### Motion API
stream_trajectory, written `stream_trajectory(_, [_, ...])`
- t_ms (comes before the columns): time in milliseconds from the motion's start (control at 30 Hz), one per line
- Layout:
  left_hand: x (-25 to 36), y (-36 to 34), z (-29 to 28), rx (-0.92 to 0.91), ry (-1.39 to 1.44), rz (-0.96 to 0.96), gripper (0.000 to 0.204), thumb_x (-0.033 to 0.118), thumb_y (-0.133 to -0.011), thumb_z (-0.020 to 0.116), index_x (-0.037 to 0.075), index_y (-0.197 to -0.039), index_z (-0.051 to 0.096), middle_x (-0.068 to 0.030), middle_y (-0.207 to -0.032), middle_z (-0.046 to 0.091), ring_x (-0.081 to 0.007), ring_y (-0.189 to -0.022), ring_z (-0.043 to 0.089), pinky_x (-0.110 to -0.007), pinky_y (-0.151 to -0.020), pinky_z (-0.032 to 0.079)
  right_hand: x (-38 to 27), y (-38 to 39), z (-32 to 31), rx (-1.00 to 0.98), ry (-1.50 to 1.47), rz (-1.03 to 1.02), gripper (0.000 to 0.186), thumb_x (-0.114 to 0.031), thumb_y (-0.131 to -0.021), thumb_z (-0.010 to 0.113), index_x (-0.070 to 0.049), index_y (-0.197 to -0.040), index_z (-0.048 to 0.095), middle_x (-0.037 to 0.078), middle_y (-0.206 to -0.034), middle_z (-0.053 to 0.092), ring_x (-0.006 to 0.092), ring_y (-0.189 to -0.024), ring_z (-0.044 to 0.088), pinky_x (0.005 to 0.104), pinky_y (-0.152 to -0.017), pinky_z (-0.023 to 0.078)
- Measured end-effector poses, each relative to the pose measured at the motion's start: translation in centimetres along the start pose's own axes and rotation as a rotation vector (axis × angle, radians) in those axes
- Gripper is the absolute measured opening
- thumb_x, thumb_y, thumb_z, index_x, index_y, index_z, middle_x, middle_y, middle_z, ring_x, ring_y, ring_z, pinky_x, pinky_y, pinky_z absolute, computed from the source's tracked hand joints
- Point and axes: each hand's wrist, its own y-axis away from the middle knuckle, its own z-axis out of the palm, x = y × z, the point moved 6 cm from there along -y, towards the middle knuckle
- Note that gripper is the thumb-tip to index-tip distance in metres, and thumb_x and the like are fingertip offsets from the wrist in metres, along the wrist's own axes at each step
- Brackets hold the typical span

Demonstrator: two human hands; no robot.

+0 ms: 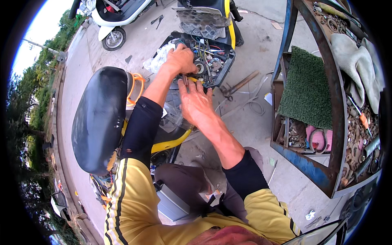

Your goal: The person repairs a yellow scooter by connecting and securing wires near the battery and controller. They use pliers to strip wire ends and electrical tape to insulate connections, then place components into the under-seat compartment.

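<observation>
My left hand [180,60] reaches into a black open tray [227,67] crowded with wires and small parts. Its fingers curl downward, and whatever they grip is hidden. Beside it, a white plastic bag [158,60] bunches up at the tray's left side. My right hand [194,100] lies at the near edge with its fingers stretched out and apart. Between the two hands stands a small reddish-brown piece [185,79], close to the right fingertips; I cannot tell its kind. A roll-like ring [199,67] lies among the parts by my left hand.
A hammer [241,85] lies on the concrete right of the tray. A rusty metal rack [338,122] with a green mat [306,87] and loose hardware stands at right. At left is a black scooter seat [100,118]; a white scooter [107,30] stands farther off.
</observation>
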Motion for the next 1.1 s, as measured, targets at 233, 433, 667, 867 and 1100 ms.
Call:
stream_trajectory(233, [-4.2,-0.3,-0.5,0.270,0.044,-0.102,0.050,0.032,-0.083,0.085,0.010,-0.126,0.071,-0.0138,-0.121,0.077,-0.0334,-0.127,0.066,-0.051,-0.105,0.053,0.8,0.0,-0.1,-0.051,0.066,0.081,0.079,-0.016,-0.095,0.074,-0.001,-0.164,0.040,0.028,-0.166,0.042,0.0517,-0.151,0.044,0.0751,-0.119,0.037])
stream_trajectory(433, [-2.5,-0.5,0.5,0.494,-0.234,0.079,0.043,0.023,-0.087,0.077,0.016,-0.128,0.069,-0.0091,-0.111,0.076,-0.0327,-0.120,0.071,-0.050,-0.107,0.053,-0.3,0.1,0.4,-0.037,0.167,0.023,0.080,-0.009,-0.089,0.072,0.002,-0.162,0.043,0.029,-0.166,0.041,0.0616,-0.144,0.045,0.0710,-0.116,0.042])
stream_trajectory(667, [2.8,-0.5,1.0,0.054,-0.173,0.071,0.082,0.056,-0.079,0.086,0.020,-0.149,0.064,-0.0121,-0.151,0.064,-0.0342,-0.142,0.059,-0.058,-0.124,0.036,-0.1,-0.3,0.6,0.002,0.139,0.032,0.080,-0.007,-0.086,0.074,0.001,-0.160,0.047,0.027,-0.169,0.039,0.0619,-0.144,0.045,0.0665,-0.109,0.048])
stream_trajectory(867, [1.4,-1.0,2.9,0.135,-0.192,0.060,0.089,0.050,-0.077,0.090,0.021,-0.154,0.057,-0.0076,-0.150,0.066,-0.0305,-0.143,0.058,-0.062,-0.125,0.030,-0.5,0.5,1.1,-0.010,0.179,-0.009,0.072,-0.005,-0.086,0.073,0.001,-0.155,0.054,0.028,-0.167,0.041,0.0603,-0.146,0.044,0.0677,-0.108,0.049])
stream_trajectory(1100, [-1.7,-0.9,0.8,0.193,0.081,0.147,0.059,0.029,-0.083,0.085,0.013,-0.136,0.066,-0.0117,-0.138,0.072,-0.0347,-0.131,0.067,-0.053,-0.120,0.044,-0.5,0.4,1.3,-0.113,0.179,0.045,0.050,-0.015,-0.100,0.068,0.001,-0.146,0.065,0.023,-0.156,0.055,0.0518,-0.154,0.039,0.0679,-0.110,0.043])
